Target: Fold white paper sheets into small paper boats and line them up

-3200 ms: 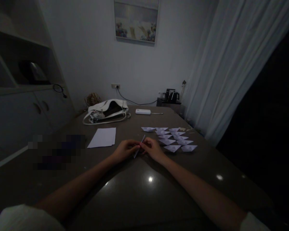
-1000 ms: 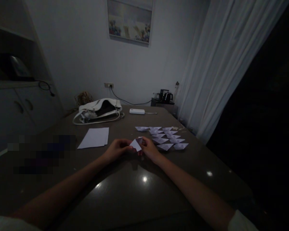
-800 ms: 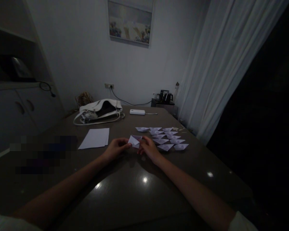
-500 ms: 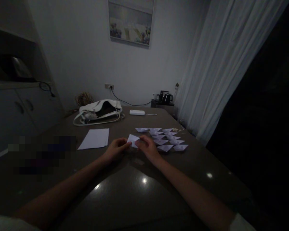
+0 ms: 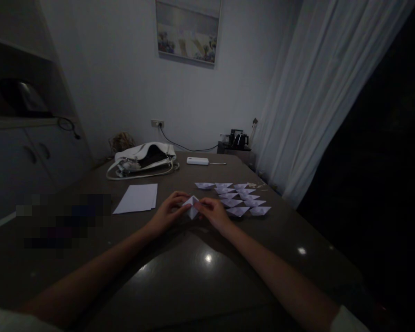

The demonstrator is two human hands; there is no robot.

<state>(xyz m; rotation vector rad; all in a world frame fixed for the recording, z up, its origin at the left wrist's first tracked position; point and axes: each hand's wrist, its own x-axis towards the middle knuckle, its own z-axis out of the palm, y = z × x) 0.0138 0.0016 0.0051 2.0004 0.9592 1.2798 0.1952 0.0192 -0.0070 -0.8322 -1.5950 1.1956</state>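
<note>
Between my two hands is a small folded white paper [image 5: 192, 208], diamond-shaped with a crease down its middle. My left hand [image 5: 170, 210] pinches its left side, thumb on the near face. On the opposite side my right hand [image 5: 212, 212] grips it with thumb and fingers. Just right of my right hand, several folded paper boats [image 5: 238, 211] stand in rows on the dark table [image 5: 180, 276]. A stack of white paper sheets [image 5: 135, 198] lies to the left of my left hand.
At the table's back left sits an open white handbag [image 5: 145, 159]. A white power bank [image 5: 197, 161] with a short cable lies to its right. Small scraps [image 5: 254, 185] lie behind the boats. A blurred patch [image 5: 65, 221] covers the table's left side.
The folded paper has gone from a tilted flat square to an upright diamond with a visible centre crease. Both hands have stayed on it, shifting only slightly.
</note>
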